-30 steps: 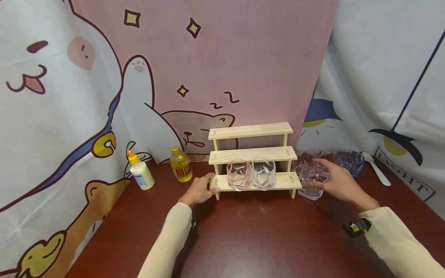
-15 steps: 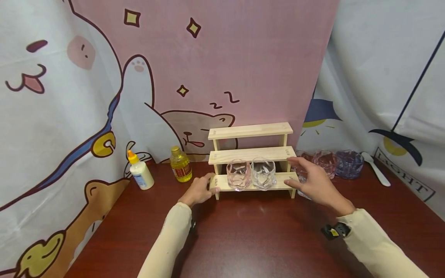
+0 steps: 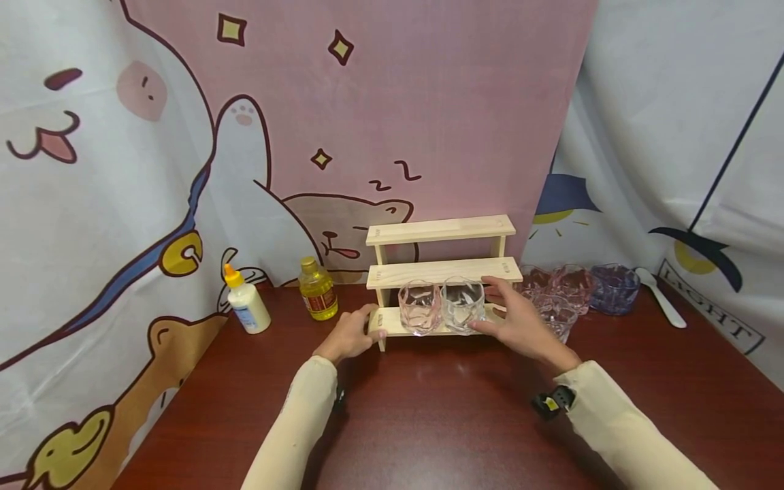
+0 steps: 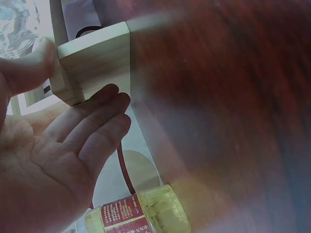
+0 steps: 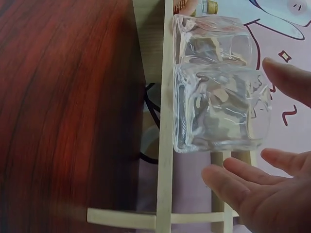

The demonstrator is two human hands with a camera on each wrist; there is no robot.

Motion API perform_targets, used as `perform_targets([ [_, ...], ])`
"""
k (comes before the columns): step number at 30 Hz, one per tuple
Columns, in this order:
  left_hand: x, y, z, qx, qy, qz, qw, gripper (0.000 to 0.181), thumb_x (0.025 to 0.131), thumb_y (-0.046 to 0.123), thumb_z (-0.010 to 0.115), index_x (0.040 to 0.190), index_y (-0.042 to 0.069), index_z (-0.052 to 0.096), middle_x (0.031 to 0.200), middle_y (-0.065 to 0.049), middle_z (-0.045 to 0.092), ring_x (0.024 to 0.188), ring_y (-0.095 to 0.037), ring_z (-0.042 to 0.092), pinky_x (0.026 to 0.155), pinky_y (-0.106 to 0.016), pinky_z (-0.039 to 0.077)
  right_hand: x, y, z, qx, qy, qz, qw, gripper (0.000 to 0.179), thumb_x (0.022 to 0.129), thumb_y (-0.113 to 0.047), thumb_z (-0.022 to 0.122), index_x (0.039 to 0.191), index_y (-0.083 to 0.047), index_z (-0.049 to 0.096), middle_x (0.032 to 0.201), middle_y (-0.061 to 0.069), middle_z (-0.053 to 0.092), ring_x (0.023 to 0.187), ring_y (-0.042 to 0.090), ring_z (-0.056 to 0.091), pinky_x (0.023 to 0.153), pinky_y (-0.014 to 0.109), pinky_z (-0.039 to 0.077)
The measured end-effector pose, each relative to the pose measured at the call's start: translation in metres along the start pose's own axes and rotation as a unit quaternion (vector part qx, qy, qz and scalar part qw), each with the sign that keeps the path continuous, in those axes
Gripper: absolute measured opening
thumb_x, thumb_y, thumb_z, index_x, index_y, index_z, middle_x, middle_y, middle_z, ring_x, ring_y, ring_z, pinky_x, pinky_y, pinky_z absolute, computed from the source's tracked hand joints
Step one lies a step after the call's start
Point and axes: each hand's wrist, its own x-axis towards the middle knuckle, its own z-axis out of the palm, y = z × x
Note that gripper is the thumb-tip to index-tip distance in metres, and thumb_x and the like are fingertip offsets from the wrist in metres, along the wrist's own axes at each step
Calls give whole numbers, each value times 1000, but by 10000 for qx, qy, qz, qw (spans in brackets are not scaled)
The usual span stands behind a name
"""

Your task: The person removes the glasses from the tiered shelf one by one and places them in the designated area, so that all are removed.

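Note:
A three-step wooden rack point(image 3: 441, 272) stands against the backdrop. On its lowest step, a pale pink glass point(image 3: 419, 309) and a clear glass point(image 3: 459, 303) sit side by side. My left hand point(image 3: 349, 335) grips the left end of that step, thumb at the front edge and fingers along the side support point(image 4: 102, 65). Beside the clear glass, my right hand point(image 3: 520, 323) spreads its thumb and fingers around its right side. In the right wrist view, a gap shows between the fingertips point(image 5: 214, 177) and the glass.
Right of the rack stand more glasses: a clear one point(image 3: 556, 314), pink ones point(image 3: 571, 286) and a blue-purple one point(image 3: 614, 289). A white spoon point(image 3: 661, 299) lies beyond them. To the left stand a yellow oil bottle point(image 3: 318, 292) and a white glue bottle point(image 3: 248, 303).
My right hand has moved left from the clear glass beside the rack to the clear glass on the lowest step. The left hand has stayed on the rack.

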Motion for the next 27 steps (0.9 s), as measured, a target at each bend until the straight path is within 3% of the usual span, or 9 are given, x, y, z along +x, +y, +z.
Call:
perform_targets([
  [12,-2,0,-1,-35,20,38,10000,62,93,25,72,147,6,47,128,-21,67,106,-26,63,95,-45,50,15,1,15,-103,8,336,9994,90,86,-31,79,155,-4,29,157,29,34,133,55,45,106,63,42],
  [19,-2,1,-1,-41,19,81,10000,62,93,24,72,147,5,47,128,-22,67,108,-28,64,96,-46,50,19,4,22,-191,200,248,9993,89,86,-31,80,154,-2,31,142,31,50,130,49,50,105,63,42],
  [27,-2,1,-1,-68,13,59,10000,63,93,24,72,147,5,46,128,-21,67,106,-26,63,95,-45,50,21,7,27,-181,389,244,9988,83,87,-25,78,153,-3,34,136,30,59,127,46,54,102,62,44],
])
